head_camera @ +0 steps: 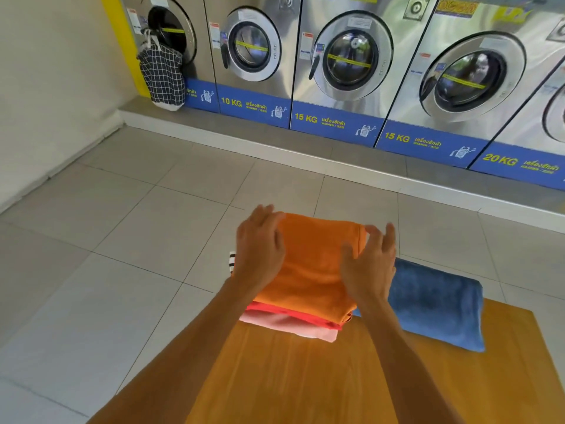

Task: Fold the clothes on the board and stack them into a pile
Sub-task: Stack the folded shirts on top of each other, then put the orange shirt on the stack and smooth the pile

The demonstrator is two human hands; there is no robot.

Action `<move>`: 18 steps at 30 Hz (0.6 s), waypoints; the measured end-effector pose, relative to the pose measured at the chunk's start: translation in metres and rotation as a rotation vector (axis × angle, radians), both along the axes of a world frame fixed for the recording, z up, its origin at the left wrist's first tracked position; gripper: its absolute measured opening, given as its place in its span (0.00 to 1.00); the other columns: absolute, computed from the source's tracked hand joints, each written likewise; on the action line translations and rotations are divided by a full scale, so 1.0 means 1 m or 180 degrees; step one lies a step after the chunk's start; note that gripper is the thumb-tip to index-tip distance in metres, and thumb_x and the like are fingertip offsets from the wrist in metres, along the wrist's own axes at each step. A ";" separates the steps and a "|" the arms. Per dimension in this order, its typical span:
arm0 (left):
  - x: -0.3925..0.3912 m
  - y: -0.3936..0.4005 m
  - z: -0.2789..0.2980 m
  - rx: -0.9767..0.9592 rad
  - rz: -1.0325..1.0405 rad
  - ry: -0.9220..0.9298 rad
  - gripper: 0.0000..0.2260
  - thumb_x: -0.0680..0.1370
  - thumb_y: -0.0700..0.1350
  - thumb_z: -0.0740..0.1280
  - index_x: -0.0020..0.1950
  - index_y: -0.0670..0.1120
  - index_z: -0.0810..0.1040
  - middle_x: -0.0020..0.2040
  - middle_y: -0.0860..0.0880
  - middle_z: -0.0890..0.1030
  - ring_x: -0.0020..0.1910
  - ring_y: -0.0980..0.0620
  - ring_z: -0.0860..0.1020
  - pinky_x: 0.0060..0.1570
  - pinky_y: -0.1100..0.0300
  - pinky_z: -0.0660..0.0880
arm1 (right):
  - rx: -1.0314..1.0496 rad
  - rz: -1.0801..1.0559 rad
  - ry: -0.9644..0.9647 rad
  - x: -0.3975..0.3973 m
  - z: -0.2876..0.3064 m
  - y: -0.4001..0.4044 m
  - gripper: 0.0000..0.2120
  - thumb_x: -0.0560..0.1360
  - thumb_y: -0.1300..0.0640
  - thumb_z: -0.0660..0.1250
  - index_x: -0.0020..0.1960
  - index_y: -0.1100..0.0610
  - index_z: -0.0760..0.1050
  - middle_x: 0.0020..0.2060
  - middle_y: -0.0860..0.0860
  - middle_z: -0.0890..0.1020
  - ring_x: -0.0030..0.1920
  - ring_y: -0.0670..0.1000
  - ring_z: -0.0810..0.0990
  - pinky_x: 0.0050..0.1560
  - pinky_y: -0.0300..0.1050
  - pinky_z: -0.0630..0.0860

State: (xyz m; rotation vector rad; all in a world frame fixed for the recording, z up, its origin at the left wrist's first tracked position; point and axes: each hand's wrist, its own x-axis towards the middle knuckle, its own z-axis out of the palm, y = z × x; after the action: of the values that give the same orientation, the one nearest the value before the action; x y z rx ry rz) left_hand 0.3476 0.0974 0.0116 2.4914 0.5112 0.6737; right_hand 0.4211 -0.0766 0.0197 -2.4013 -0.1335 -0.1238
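Note:
A folded orange garment (315, 264) lies on top of a pile at the far end of the wooden board (305, 377). Under it a red piece (293, 315) and a pink piece (290, 327) show their edges, and a striped edge (231, 263) peeks out at the left. My left hand (260, 246) rests flat on the orange garment's left side, fingers spread. On its right side my right hand (370, 264) presses down with its fingers apart. Neither hand pinches the fabric. A folded blue towel (434, 304) lies beside the pile on the right.
The board's far edge ends above a grey tiled floor (137, 240). A row of steel washing machines (351, 56) lines the back wall. A black checked laundry bag (162, 75) hangs at the leftmost machine's open door.

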 end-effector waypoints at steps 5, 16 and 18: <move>0.015 -0.028 -0.035 0.0186 -0.0373 0.1046 0.24 0.82 0.60 0.46 0.78 0.57 0.55 0.81 0.50 0.50 0.80 0.47 0.45 0.76 0.42 0.44 | -0.1230 0.1371 -0.0076 0.000 -0.019 0.029 0.24 0.85 0.46 0.48 0.80 0.46 0.54 0.82 0.49 0.50 0.81 0.51 0.45 0.80 0.59 0.44; 0.021 -0.035 -0.041 -0.0014 0.0394 0.1517 0.28 0.81 0.61 0.37 0.79 0.52 0.42 0.80 0.47 0.39 0.77 0.42 0.35 0.70 0.36 0.31 | -0.1427 0.0366 0.0426 0.012 -0.038 -0.018 0.25 0.82 0.40 0.51 0.71 0.53 0.69 0.72 0.58 0.71 0.73 0.63 0.64 0.71 0.70 0.61; 0.026 -0.043 -0.041 0.0203 0.0307 0.1458 0.28 0.82 0.58 0.41 0.80 0.48 0.45 0.80 0.45 0.41 0.77 0.42 0.35 0.70 0.35 0.32 | -0.1349 0.0239 0.0242 0.014 -0.031 -0.018 0.21 0.81 0.41 0.56 0.62 0.55 0.75 0.66 0.59 0.75 0.67 0.64 0.68 0.68 0.67 0.65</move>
State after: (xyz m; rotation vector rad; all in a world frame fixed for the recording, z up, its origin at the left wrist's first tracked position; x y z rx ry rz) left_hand 0.3738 0.0539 -0.0289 2.6997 0.7878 0.1456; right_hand 0.4352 -0.0944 -0.0113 -2.8142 -0.2340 0.0356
